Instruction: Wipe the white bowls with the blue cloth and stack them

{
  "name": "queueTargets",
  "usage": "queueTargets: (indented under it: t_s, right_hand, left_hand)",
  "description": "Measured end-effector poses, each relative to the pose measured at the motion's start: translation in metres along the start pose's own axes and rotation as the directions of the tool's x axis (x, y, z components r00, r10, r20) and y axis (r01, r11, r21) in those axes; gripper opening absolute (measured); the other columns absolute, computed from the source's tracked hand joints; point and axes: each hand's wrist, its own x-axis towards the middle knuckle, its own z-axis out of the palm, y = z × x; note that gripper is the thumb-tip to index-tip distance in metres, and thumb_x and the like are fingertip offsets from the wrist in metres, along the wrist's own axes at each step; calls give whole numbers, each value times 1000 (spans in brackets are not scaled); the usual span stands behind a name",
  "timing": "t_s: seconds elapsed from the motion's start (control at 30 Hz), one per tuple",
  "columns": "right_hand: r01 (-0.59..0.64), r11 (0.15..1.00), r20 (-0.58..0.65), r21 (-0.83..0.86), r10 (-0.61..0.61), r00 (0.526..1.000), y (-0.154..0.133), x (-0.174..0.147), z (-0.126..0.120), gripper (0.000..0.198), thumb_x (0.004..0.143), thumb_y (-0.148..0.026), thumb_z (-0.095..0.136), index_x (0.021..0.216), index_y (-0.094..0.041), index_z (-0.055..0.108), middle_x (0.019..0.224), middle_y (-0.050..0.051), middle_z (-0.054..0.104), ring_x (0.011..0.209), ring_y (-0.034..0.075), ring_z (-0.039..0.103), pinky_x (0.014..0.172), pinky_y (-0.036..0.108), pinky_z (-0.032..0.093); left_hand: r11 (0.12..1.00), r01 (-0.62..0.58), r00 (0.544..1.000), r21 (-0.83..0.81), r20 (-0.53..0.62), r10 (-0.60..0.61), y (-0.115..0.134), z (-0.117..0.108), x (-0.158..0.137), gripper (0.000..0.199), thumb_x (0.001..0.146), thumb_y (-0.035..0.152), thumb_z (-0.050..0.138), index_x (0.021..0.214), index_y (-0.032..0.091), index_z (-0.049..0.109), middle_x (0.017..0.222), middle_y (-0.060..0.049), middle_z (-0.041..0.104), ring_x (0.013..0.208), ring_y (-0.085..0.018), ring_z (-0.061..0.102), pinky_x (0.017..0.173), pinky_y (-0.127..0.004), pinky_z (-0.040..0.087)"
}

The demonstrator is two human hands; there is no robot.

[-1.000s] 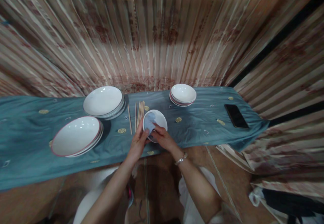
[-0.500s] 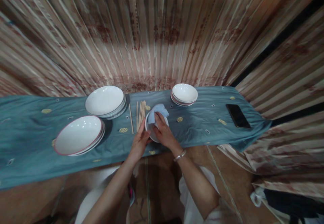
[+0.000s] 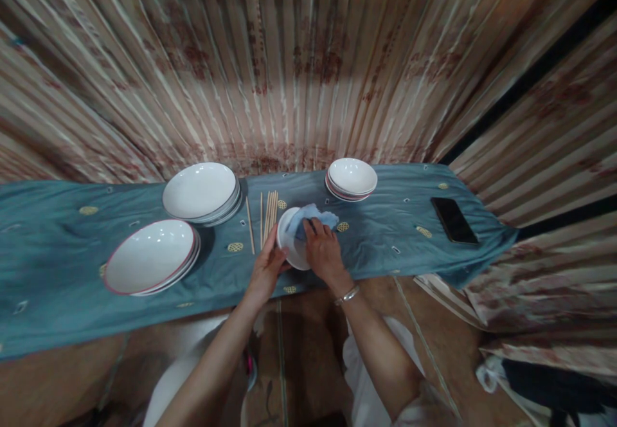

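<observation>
At the left of the surface [image 3: 53, 253] stand two stacks: red-rimmed large dishes [image 3: 150, 256], nearer, and dark-rimmed large dishes [image 3: 200, 189], farther; layers cannot be counted surely. Next lie about six chopsticks [image 3: 250, 224]. The left hand [image 3: 267, 265] grips one small white bowl [image 3: 295, 254] by its left rim, near the surface's front edge. The bowl is probably light, stiff, slick and breakable, best held with thumb at the rim and fingers beneath. One blue cloth [image 3: 313, 213], apparently soft, overlaps its right side, held under the curled fingers of the right hand [image 3: 325, 253]. Farther right: one stack of small bowls [image 3: 351, 176], layers uncertain, and one phone [image 3: 454, 220].
</observation>
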Motion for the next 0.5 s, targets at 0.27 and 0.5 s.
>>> queueTargets:
  t_s: [0.27, 0.5]
  right_hand:
    - [27, 1000, 68, -9, -26, 997, 9, -9, -7, 31, 95, -11, 42, 116, -13, 64, 111, 16, 67, 102, 26, 60, 94, 38, 47]
    - [14, 989, 216, 148, -46, 975, 16, -15, -18, 28, 98, -16, 44, 105, -15, 70, 104, 11, 74, 97, 22, 68, 85, 30, 48]
  left_hand:
    - [1000, 2, 1000, 13, -11, -2, 0, 0, 1, 85, 75, 47, 74, 151, 32, 39, 146, -7, 55, 118, -29, 62, 80, -31, 59]
    - [999, 13, 999, 37, -31, -11, 5, 1, -1, 83, 74, 48, 74, 150, 33, 42, 151, -7, 50, 123, -30, 59, 75, -27, 59]
